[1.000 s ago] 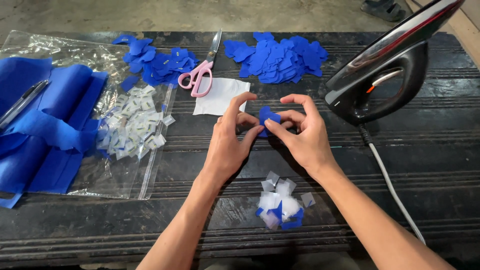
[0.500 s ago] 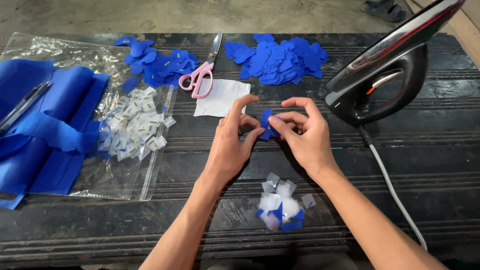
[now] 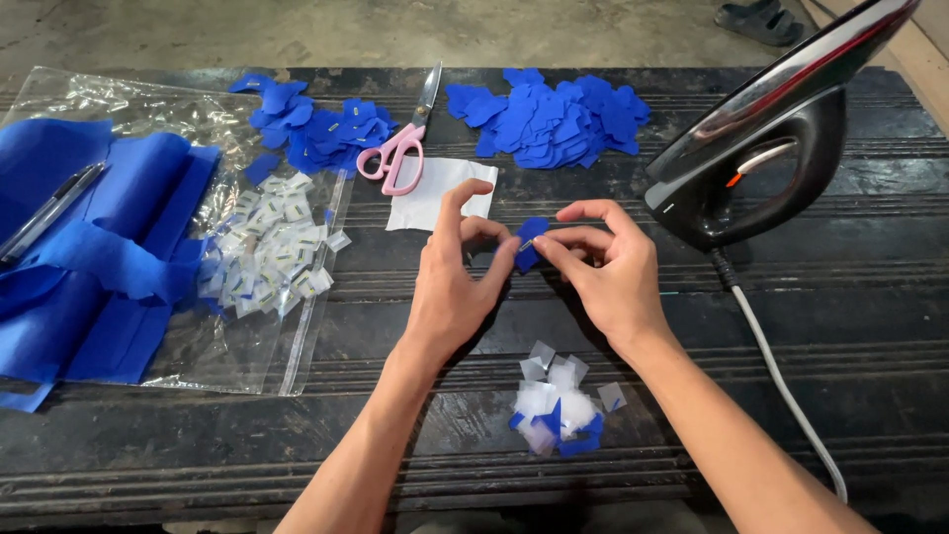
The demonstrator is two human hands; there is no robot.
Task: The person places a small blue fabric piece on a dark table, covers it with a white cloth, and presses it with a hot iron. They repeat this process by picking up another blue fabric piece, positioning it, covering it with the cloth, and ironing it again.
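A: Barely shifted since a second ago. Left hand [image 3: 450, 287] and right hand [image 3: 603, 272] pinching the same small blue fabric piece [image 3: 529, 242] mid-frame, just with the left forefinger lifted higher now.

B: So more fiddling, not a swap? Looks like peeling or folding, hard to tell.

A: Yep. Scrap pile [image 3: 559, 400] sitting below the hands, pink scissors [image 3: 400, 148] and blue cut pieces [image 3: 549, 119] up top, iron [image 3: 771, 148] upper right, blue cloth [image 3: 89, 237] far left.
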